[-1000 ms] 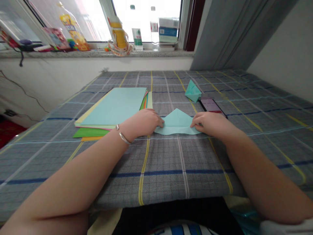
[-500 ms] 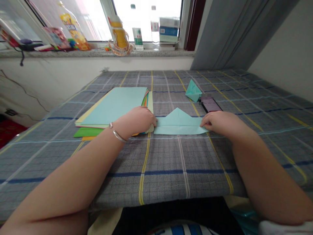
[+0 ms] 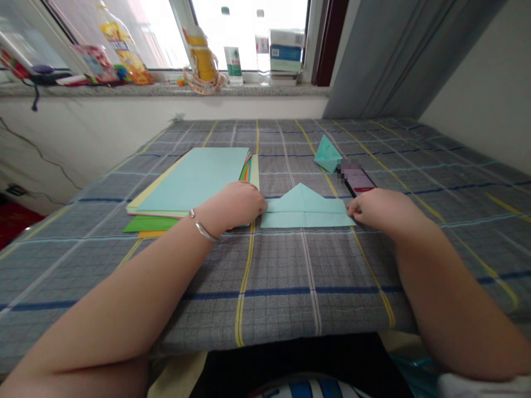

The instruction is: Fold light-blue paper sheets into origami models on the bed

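Observation:
A light blue sheet of folded paper (image 3: 304, 211) lies flat on the checked cloth, its far side rising to a point in the middle and a crease running across it. My left hand (image 3: 244, 203), with a silver bracelet at the wrist, is closed at the paper's left end, fingertips pinching its edge. At the right end my right hand (image 3: 367, 206) is closed too, its fingertips on the paper's corner. Beyond the paper stands a small folded teal paper shape (image 3: 327, 153), beside a phone (image 3: 357, 178) that my right hand partly covers.
A stack of coloured paper (image 3: 199, 179) lies to the left, its near right part behind my left arm. The table with its checked cloth (image 3: 274, 309) reaches to the wall. Bottles, a tube (image 3: 233, 65) and boxes (image 3: 286, 52) line the window sill.
My right hand has slid slightly right along the paper to its outer corner, and more of that end shows. My left hand and the paper have hardly moved.

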Demonstrator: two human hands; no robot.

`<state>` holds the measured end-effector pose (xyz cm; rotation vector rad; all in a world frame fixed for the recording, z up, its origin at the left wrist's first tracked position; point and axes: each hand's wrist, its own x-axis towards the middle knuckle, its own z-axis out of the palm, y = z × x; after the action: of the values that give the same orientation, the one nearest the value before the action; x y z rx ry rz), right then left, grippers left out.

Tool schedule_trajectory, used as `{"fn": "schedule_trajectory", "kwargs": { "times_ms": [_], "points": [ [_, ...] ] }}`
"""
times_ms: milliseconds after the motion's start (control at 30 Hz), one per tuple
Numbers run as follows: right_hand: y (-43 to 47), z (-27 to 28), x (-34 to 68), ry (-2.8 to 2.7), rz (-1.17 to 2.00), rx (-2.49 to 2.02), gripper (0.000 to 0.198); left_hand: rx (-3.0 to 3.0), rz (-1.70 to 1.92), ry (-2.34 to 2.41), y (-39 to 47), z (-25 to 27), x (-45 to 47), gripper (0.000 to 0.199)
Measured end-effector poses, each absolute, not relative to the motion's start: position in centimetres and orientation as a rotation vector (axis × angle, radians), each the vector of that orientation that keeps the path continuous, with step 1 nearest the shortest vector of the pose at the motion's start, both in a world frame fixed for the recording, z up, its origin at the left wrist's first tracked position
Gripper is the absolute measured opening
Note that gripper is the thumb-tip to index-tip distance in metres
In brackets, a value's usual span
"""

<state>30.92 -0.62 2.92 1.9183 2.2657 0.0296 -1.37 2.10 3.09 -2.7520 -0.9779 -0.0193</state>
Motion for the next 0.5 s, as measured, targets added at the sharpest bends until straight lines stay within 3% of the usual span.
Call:
{"fn": "schedule_trajectory", "kwargs": {
  "times_ms": [100,267,500],
  "points": [
    [-0.6,2.8,31.0,2.276,0.063,1.950,0.020,-2.681,0.145,-0.968,2.1,3.1,-1.0,0.025],
    [0.0,2.1,30.4,2.369,0.036,2.217,0.033,-2.604,-0.057,-1.051,1.5,2.5,0.1,0.028],
    [1.6,0.4,30.4,2.359,-0.390,2.343,0.070,-2.844,-0.150,-0.867,0.0,-0.2,2.0,0.053]
  ]
}}
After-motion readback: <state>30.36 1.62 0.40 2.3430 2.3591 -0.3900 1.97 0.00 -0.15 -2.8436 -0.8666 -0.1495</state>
